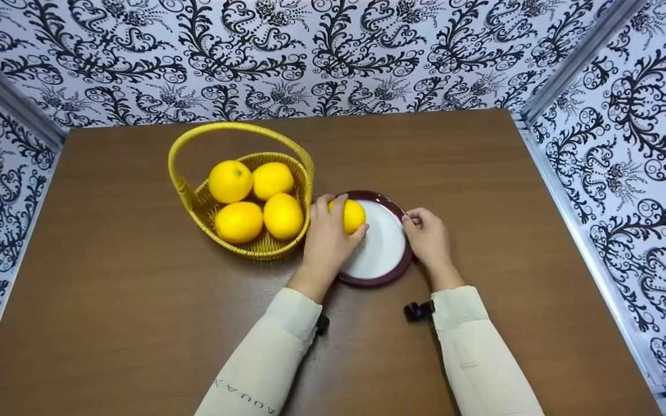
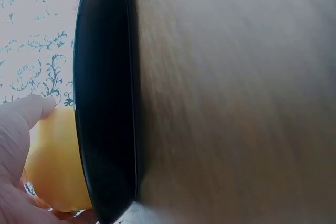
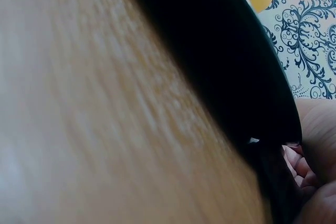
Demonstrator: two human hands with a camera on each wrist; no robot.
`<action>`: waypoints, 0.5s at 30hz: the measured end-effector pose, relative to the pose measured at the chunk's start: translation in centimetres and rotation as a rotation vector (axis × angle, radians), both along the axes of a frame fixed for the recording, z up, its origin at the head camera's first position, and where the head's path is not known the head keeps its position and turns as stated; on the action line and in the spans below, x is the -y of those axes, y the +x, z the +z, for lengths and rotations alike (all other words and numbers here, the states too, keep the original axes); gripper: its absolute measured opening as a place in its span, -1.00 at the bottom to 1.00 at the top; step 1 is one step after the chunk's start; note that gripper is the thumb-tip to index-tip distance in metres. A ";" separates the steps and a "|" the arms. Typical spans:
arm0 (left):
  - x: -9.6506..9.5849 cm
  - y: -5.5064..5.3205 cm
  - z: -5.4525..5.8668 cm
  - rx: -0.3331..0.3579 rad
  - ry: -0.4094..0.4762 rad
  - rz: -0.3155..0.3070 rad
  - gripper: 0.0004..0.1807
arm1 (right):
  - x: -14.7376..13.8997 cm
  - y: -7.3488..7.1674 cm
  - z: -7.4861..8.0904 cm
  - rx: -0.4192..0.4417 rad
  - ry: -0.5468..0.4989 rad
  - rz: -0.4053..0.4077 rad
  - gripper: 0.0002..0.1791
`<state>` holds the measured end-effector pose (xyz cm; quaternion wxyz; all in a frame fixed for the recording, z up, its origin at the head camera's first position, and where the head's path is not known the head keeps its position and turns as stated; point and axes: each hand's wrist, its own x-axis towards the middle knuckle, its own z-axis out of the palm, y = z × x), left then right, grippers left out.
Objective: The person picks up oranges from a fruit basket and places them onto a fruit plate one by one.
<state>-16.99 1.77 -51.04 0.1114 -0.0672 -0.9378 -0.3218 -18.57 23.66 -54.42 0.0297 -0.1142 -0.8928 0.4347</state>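
My left hand (image 1: 329,242) grips a smooth yellow orange (image 1: 354,217) over the left side of a plate, its thumb and fingers round the fruit. The round plate (image 1: 380,245) is white inside with a dark red-brown rim. At the plate's right edge, my right hand (image 1: 429,238) pinches the rim between thumb and curled fingers. In the left wrist view the held orange (image 2: 60,161) shows just beyond the plate's dark side (image 2: 105,98). The right wrist view has that dark side (image 3: 220,56) across it, with the right hand (image 3: 320,156) at its lower end.
Left of the plate stands a yellow woven basket (image 1: 263,249) with a tall arched handle (image 1: 235,126), holding several more oranges (image 1: 239,222). Both stand on a brown wooden table (image 1: 136,323). Patterned black-and-white panels (image 1: 287,58) enclose the table's back and sides.
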 end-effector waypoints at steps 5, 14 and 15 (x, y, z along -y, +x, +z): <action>0.0 -0.1 0.1 0.000 -0.011 -0.007 -0.27 | 0.0 0.1 0.1 0.000 -0.003 0.004 -0.77; -0.1 0.0 0.4 -0.018 -0.042 -0.021 -0.32 | 0.0 0.2 0.0 -0.044 -0.019 0.017 -0.79; -0.1 0.0 0.5 -0.015 -0.045 -0.023 -0.32 | 0.0 0.2 0.0 -0.042 -0.021 0.016 -0.79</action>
